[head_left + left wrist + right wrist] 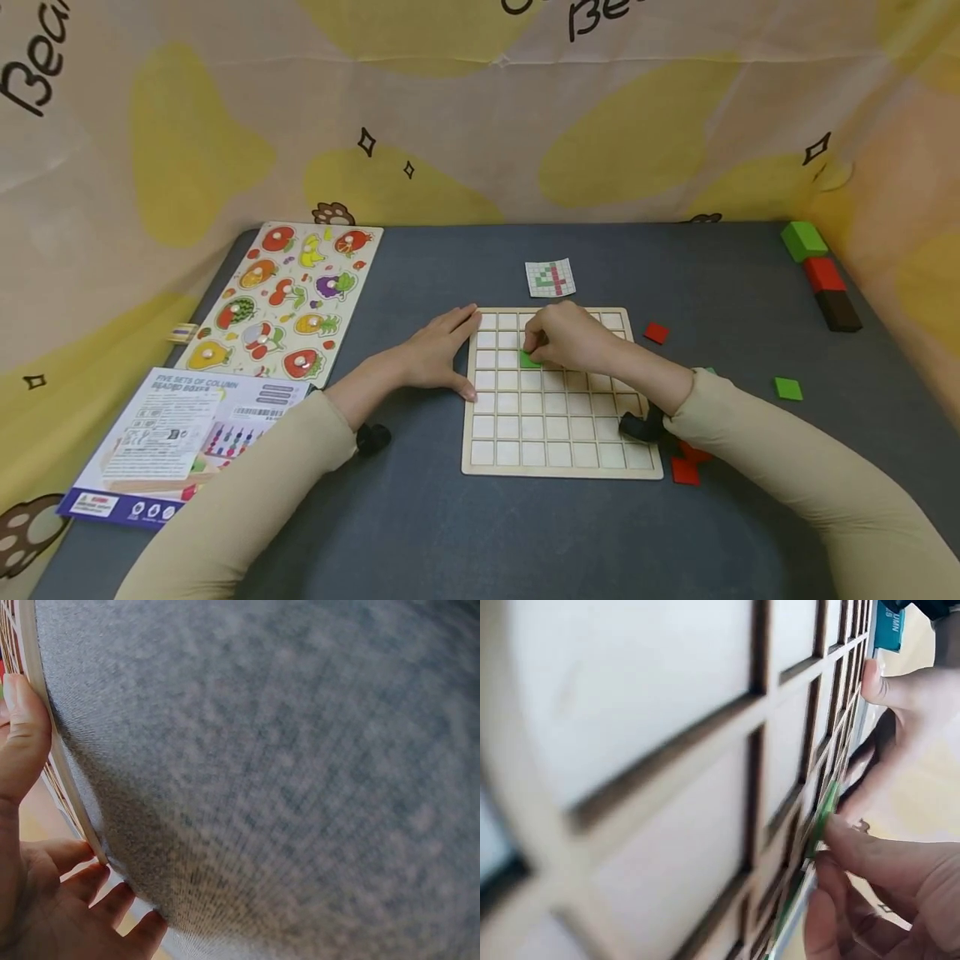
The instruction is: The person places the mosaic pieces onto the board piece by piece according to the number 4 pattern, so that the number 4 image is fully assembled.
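Observation:
A wooden grid board (558,433) (667,787) with square cells lies on the grey table. My right hand (566,337) (855,859) is over its upper rows and pinches a small green square tile (529,360) (823,817) against a cell. My left hand (438,350) (45,847) lies flat with straight fingers on the table, touching the board's left edge (56,772). A small pattern card (551,277) with green and red squares lies just beyond the board.
Loose red tiles (656,333) (686,464) and a green tile (788,388) lie right of the board. Green, red and dark blocks (821,273) stand at the far right. A fruit puzzle (285,296) and a printed box (176,442) are on the left.

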Available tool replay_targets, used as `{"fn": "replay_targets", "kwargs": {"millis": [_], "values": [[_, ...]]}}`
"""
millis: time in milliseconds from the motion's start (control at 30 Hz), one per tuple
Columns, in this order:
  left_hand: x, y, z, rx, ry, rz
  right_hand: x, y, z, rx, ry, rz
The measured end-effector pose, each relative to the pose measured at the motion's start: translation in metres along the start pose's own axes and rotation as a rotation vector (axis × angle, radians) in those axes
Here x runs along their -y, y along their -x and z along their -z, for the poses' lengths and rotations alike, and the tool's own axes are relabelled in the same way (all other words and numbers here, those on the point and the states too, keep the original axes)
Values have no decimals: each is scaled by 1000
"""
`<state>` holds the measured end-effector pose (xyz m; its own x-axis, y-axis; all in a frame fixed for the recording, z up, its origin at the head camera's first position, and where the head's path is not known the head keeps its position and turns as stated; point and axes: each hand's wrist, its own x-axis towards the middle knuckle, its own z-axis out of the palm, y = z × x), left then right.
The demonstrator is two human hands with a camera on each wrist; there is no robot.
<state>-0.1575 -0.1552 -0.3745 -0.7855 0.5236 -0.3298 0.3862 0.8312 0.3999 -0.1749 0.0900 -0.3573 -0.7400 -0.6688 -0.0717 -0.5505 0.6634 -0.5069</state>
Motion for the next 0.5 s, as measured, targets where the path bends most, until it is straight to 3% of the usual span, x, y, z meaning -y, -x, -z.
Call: {"fn": "replay_targets", "kwargs": {"millis": [233, 500], "values": [[-2, 0, 1, 6, 2, 6, -17, 14, 12, -15, -4, -21], [-5, 0, 3, 21, -49, 28, -77, 70, 55, -25, -21, -147]]}}
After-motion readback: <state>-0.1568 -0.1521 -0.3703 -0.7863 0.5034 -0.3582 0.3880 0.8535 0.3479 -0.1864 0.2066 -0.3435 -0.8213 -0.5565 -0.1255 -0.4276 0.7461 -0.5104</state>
